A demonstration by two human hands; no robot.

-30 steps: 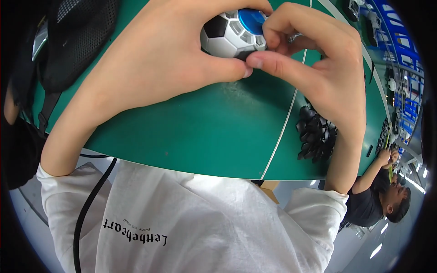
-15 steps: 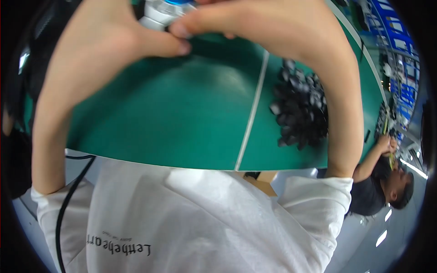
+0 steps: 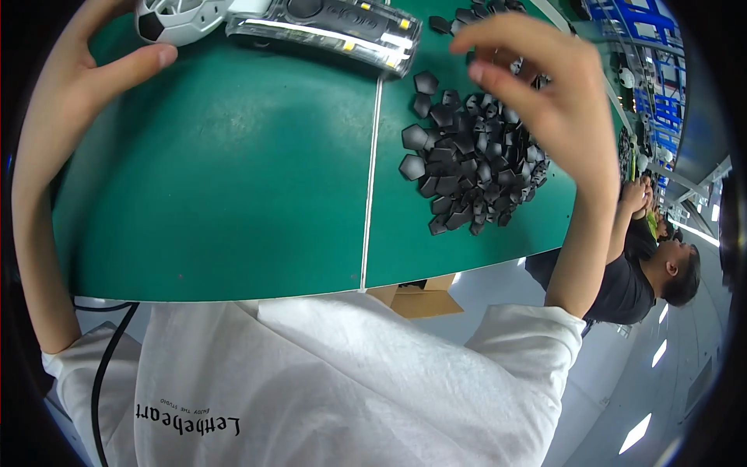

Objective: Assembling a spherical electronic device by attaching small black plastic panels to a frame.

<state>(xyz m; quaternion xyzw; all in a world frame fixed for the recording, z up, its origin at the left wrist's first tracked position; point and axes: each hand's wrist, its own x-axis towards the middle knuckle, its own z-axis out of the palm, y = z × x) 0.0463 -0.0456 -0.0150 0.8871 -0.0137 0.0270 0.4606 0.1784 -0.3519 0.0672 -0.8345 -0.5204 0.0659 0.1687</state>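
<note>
Steadying white ball-shaped plastic shell (image 3: 180, 17) with left hand (image 3: 82, 82), right hand (image 3: 545, 93) over black pentagon pieces (image 3: 471, 167)
Left fingers curled on shell; right fingers loosely spread, seemingly empty, above pile on green counter (image 3: 233, 179)

This is a factory assembly hall. A long green bench (image 3: 233, 194) carries a heap of identical black pentagon pieces (image 3: 467, 167) and a clear-cased fixture (image 3: 327, 23). Other workers (image 3: 661, 265) sit along the same line, beside blue racks (image 3: 638, 47), under strip ceiling lights (image 3: 646, 432).
</note>
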